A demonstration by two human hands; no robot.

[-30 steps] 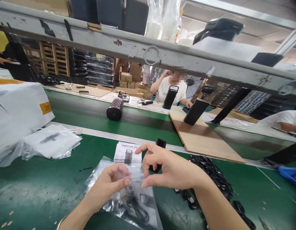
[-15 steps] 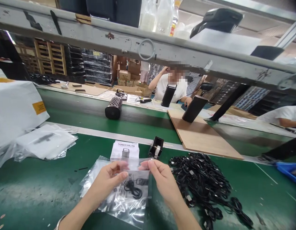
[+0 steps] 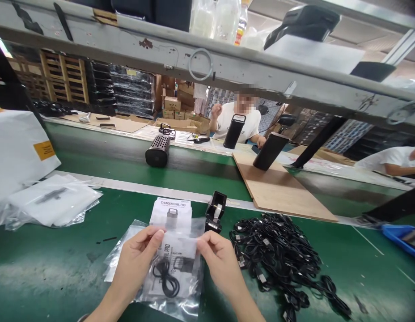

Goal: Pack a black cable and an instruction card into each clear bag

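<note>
A clear plastic bag (image 3: 190, 293) holds a printed sheet and a coiled black cable (image 3: 167, 279). My left hand (image 3: 140, 250) pinches the bag's upper left edge between thumb and fingers. At its upper right edge my right hand (image 3: 217, 255) has the same kind of pinch. Just beyond the bag lies a stack of printed leaflets (image 3: 170, 212) reading "Thunder Trail Pro". More bags and papers (image 3: 118, 257) stick out under my left hand. A black tape dispenser (image 3: 216, 212) stands beyond my right hand, and a heap of black cables (image 3: 274, 250) lies to its right.
Flat plastic bags (image 3: 56, 199) and a white sack (image 3: 19, 152) lie at left. Black speakers (image 3: 157, 152) stand across the belt, one on a wooden board (image 3: 288, 192). A blue tray (image 3: 400, 237) sits at right. A shelf beam (image 3: 127, 44) crosses overhead; a co-worker (image 3: 239, 116) sits opposite.
Both hands now pinch the bag's top edge, and the cable inside shows lower and further left. The co-worker opposite has lowered a raised hand from the head. The view has shifted slightly.
</note>
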